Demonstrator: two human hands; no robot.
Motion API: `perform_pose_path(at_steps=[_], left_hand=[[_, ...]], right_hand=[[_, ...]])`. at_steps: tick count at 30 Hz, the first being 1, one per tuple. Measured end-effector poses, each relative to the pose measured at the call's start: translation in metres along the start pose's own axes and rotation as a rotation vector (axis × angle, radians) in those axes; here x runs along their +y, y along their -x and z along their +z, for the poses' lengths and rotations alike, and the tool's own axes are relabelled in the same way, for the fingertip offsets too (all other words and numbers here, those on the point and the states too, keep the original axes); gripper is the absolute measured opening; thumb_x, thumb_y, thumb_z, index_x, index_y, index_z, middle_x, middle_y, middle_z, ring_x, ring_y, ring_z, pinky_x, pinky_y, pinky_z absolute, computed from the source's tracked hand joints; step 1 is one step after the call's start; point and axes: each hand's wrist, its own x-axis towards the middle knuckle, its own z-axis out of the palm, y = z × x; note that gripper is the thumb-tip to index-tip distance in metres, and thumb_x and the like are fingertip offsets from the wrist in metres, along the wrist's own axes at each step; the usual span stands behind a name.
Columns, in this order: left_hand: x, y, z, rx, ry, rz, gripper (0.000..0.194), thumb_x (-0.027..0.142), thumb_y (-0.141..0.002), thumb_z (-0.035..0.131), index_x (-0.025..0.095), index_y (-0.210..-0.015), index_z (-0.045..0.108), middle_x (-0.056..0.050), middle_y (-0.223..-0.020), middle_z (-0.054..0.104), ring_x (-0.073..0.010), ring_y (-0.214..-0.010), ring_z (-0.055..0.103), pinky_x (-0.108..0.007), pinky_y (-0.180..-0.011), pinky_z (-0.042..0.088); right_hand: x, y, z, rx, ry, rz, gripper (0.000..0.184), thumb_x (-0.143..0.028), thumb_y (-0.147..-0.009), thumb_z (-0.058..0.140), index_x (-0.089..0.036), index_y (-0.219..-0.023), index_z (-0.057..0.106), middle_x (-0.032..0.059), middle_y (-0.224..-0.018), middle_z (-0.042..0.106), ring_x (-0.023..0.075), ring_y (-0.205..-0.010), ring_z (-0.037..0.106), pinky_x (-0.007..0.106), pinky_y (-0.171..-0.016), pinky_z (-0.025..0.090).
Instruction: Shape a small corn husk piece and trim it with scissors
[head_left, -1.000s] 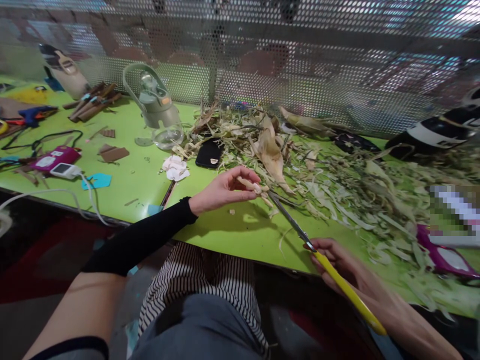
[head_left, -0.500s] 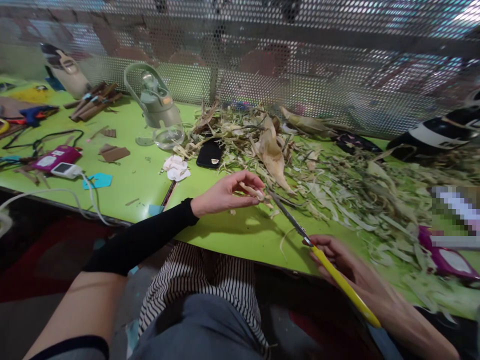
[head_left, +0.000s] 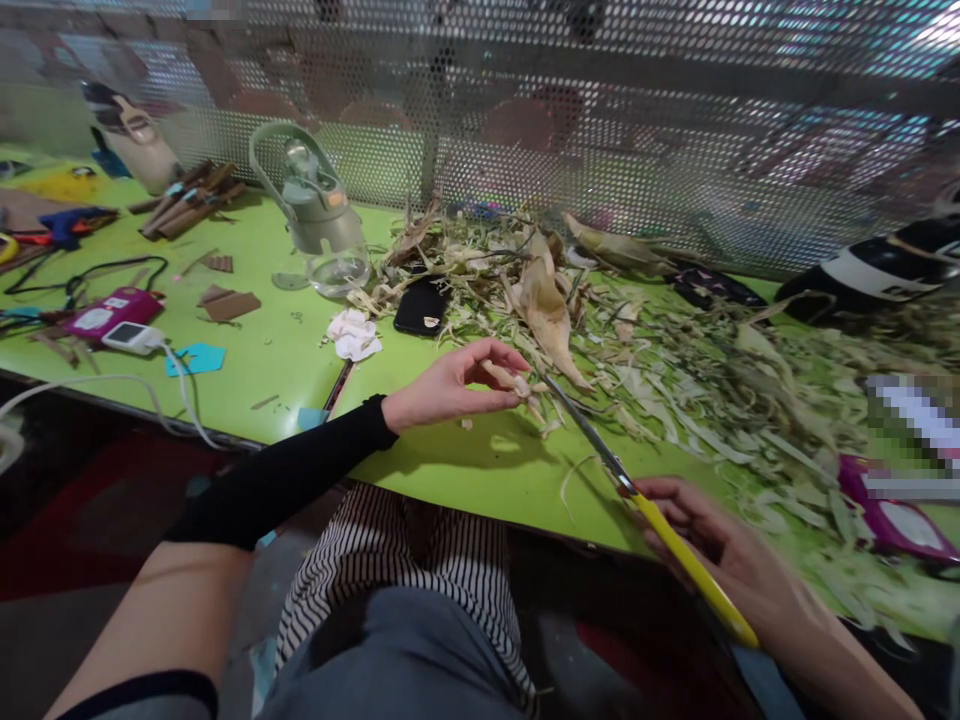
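Observation:
In the head view, my left hand (head_left: 469,380) pinches a small pale piece of dried husk (head_left: 531,396) between thumb and fingers, above the green table. My right hand (head_left: 712,545) is closed around the yellow handle of a pair of scissors (head_left: 604,448). Their metal blades point up and left, with the tips close to the husk piece; whether they touch it I cannot tell. Just beyond my hands spreads a heap of dry husks and shreds (head_left: 480,250), with one large curled husk (head_left: 546,305) on top.
A black phone (head_left: 420,306) lies by the heap, near a crumpled white tissue (head_left: 353,335) and a green-lidded bottle (head_left: 326,220). Magenta devices (head_left: 120,315) with a white cable sit at left, and another magenta device (head_left: 896,510) at right. A perforated metal screen (head_left: 480,120) stands behind.
My right hand and the scissors have shifted slightly right and down. My left hand still holds the husk piece in nearly the same place.

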Motion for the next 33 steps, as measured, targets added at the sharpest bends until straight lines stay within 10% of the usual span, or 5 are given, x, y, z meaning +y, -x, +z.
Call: perform_pose_path(at_steps=[33], left_hand=[[-0.003,0.0,0.003,-0.034,0.067,-0.122,0.034,0.032,-0.08,0.084,0.013,-0.102,0.068,-0.007,-0.094,0.078,-0.0132,-0.086,0.071,-0.029,-0.086,0.056]], right_hand=[[0.002,-0.012,0.0,-0.11,0.122,-0.067,0.067,-0.083,-0.081,0.065,-0.024,-0.111,0.066,0.0047,-0.083,0.07,0.0217,-0.075,0.065,0.029,-0.069,0.053]])
